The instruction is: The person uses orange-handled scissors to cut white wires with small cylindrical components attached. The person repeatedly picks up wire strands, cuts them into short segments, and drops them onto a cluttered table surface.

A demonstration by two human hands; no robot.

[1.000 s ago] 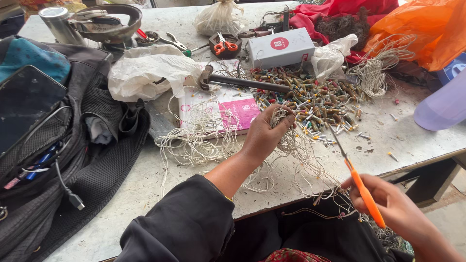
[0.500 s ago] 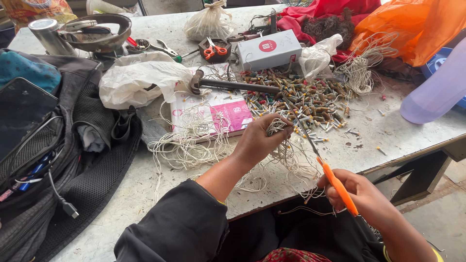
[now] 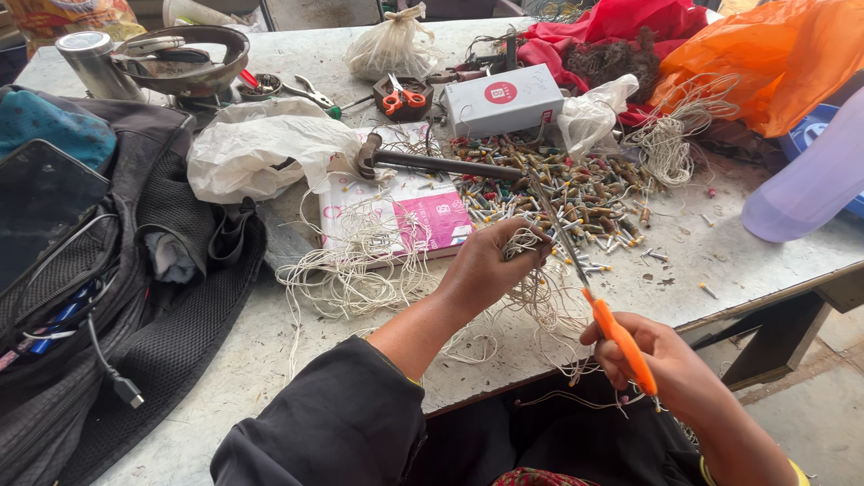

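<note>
My left hand (image 3: 490,268) is closed on a bundle of thin white string (image 3: 526,243) above the table's front edge. Loose string (image 3: 360,270) trails from it across the table. My right hand (image 3: 661,364) grips the orange handle of a long thin tool (image 3: 621,337). The tool's metal shaft (image 3: 558,229) points up and away, passing right beside the string bundle. Just beyond lies a heap of small coloured pieces (image 3: 576,193) with metal ends.
A hammer (image 3: 432,162) lies on a pink and white booklet (image 3: 405,216). A white box (image 3: 504,99), orange scissors (image 3: 403,94), plastic bags (image 3: 270,148), red cloth (image 3: 630,27) and a pale purple bottle (image 3: 801,189) crowd the table. A dark backpack (image 3: 108,270) fills the left.
The view has shifted slightly. My right hand with the orange tool has risen toward the table edge, its shaft now close to the string bundle. My left hand keeps its hold on the string.
</note>
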